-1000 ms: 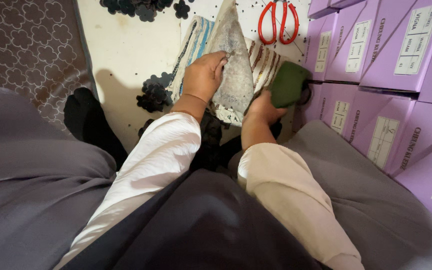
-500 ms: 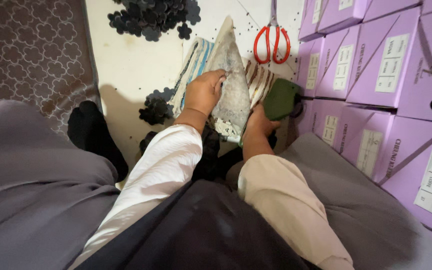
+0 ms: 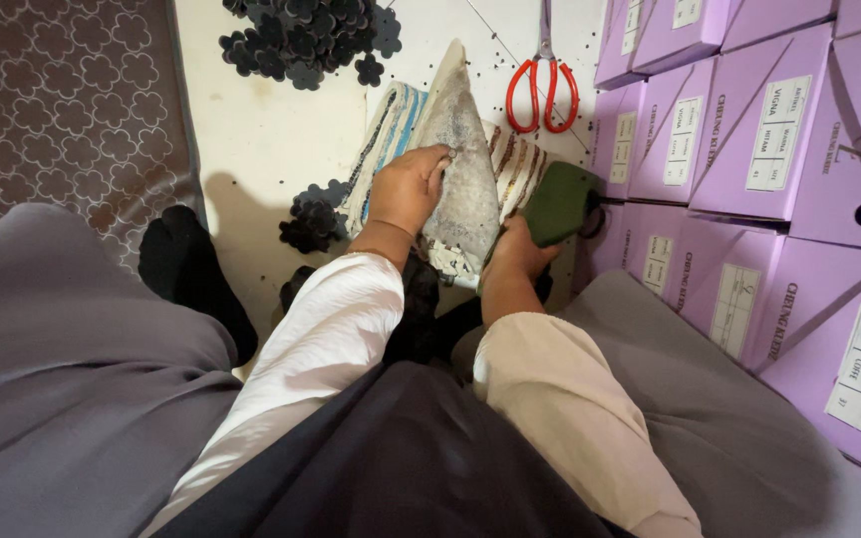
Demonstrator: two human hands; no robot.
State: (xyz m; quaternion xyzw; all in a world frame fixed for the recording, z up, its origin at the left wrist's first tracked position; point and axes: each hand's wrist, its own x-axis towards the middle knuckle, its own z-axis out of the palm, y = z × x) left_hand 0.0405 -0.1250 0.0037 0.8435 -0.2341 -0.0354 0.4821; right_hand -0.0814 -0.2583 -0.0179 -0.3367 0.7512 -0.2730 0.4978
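My left hand (image 3: 408, 187) grips the edge of a grey speckled, pointed piece of fabric (image 3: 462, 164) that lies over a striped cloth (image 3: 388, 134) on the pale floor. My right hand (image 3: 516, 251) holds a dark green object (image 3: 558, 202) just right of the grey fabric, beside the purple boxes. Both sleeves are pale; my grey-clad knees frame the view.
Red-handled scissors (image 3: 543, 88) lie on the floor beyond the cloth. Piles of small black flower-shaped pieces sit at the top (image 3: 303, 35) and left of my left hand (image 3: 311, 217). Stacked purple boxes (image 3: 749, 139) fill the right side. A patterned brown mat (image 3: 57, 105) covers the left.
My view has shifted, so the cloth and both hands sit lower in the picture and more of the black pieces show at the top. Both hands keep their grips.
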